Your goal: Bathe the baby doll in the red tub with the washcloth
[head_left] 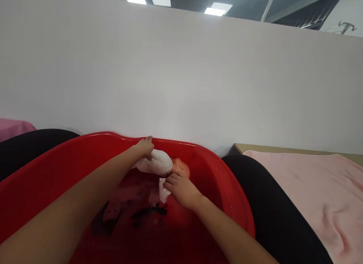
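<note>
A baby doll [159, 162] with a white body and a bare, skin-toned head lies on its side inside a red tub [224, 180]. At the end away from its head, my left hand [145, 147] grips the body, with fingertips up by the tub's far rim. Just below the doll's head, my right hand [183, 188] has its fingers closed on a small white cloth [163, 190], which hangs toward the water. The fingers of my right hand are close to the doll's neck; whether they touch it I cannot tell.
Dark water with reflections covers the tub's bottom. My black-clad knees flank the tub. A pink towel [300, 180] covers a low wooden surface [272, 149] at the right. More pink fabric [14, 128] lies at the far left. A white partition [181, 75] rises behind the tub.
</note>
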Motion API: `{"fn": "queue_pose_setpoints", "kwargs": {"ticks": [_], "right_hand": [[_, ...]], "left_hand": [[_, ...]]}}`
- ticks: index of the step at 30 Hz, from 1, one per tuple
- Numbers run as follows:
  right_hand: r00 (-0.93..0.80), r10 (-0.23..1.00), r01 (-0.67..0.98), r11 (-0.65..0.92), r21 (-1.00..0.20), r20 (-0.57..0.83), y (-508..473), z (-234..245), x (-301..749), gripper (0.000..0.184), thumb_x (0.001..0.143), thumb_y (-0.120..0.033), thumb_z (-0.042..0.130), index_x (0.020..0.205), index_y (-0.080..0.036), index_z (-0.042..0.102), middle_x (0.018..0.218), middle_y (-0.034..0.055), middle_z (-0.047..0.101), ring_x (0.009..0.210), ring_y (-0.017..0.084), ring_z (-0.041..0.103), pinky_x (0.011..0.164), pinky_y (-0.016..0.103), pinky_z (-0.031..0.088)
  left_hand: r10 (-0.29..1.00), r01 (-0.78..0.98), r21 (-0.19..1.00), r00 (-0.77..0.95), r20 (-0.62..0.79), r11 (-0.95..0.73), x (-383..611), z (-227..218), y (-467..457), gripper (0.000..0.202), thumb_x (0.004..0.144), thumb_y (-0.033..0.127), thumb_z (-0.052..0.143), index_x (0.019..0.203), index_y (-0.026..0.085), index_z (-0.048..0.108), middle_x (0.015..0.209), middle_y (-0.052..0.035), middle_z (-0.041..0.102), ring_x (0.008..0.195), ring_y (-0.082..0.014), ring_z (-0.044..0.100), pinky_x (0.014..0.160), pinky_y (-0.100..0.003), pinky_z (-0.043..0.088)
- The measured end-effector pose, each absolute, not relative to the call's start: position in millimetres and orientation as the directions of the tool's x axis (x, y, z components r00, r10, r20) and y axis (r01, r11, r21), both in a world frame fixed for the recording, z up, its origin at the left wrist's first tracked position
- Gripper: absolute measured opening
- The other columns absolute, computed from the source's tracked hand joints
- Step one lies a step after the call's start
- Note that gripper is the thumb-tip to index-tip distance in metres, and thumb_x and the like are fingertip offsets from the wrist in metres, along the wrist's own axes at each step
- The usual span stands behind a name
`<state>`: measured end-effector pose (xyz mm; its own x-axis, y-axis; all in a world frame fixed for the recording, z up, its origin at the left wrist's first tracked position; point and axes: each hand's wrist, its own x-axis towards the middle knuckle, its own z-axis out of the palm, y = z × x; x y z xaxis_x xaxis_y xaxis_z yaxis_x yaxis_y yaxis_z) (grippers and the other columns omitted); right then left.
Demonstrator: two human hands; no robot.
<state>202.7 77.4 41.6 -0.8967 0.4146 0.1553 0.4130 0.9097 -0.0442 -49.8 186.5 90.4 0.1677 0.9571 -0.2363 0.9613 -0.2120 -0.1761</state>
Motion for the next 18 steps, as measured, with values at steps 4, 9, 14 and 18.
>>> {"fn": "queue_pose_setpoints", "kwargs": {"ticks": [4,9,14,18], "right_hand": [[-0.942,0.313,0.323,0.944,0.069,0.119,78.8,35.3,199.7,0.016,0.099,-0.016,0.057,0.109,-0.018,0.070,0.107,0.0055,0.073,0.104,0.022,0.062,0.108,0.040,0.045],[-0.988,0.152,0.153,0.959,0.238,0.023,70.3,14.9,193.5,0.018,0.103,-0.019,0.053,0.107,-0.021,0.071,0.107,0.0034,0.073,0.099,0.020,0.062,0.106,0.042,0.044],[-0.995,-0.064,-0.081,0.960,0.270,-0.070,64.7,-8.4,184.5,0.025,0.104,-0.020,0.050,0.095,-0.021,0.073,0.105,0.0036,0.073,0.096,0.017,0.063,0.107,0.039,0.045],[-0.989,-0.141,-0.148,0.946,0.288,-0.045,78.7,-1.0,137.0,0.029,0.106,-0.022,0.046,0.101,-0.018,0.074,0.120,0.0093,0.072,0.119,0.019,0.060,0.119,0.041,0.039]], "left_hand": [[0.955,0.967,-0.164,0.149,-0.256,-0.195,-48.5,89.1,183.4,0.084,0.070,0.040,0.092,0.139,0.002,0.064,0.168,-0.0318,0.016,0.159,-0.0434,0.019,0.126,-0.046,0.026],[0.955,0.974,-0.128,0.149,-0.257,-0.187,-48.1,88.8,179.0,0.086,0.068,0.037,0.094,0.139,0.000,0.063,0.166,-0.0350,0.017,0.158,-0.0447,0.020,0.125,-0.050,0.028],[0.957,0.978,-0.101,0.150,-0.250,-0.180,-48.5,85.4,182.0,0.088,0.067,0.037,0.096,0.139,0.000,0.063,0.167,-0.0350,0.015,0.157,-0.0449,0.023,0.124,-0.049,0.032],[0.954,0.983,-0.051,0.160,-0.252,-0.178,-53.0,78.8,184.5,0.084,0.065,0.036,0.096,0.136,0.002,0.066,0.169,-0.0321,0.012,0.157,-0.0470,0.021,0.116,-0.050,0.044]]}}
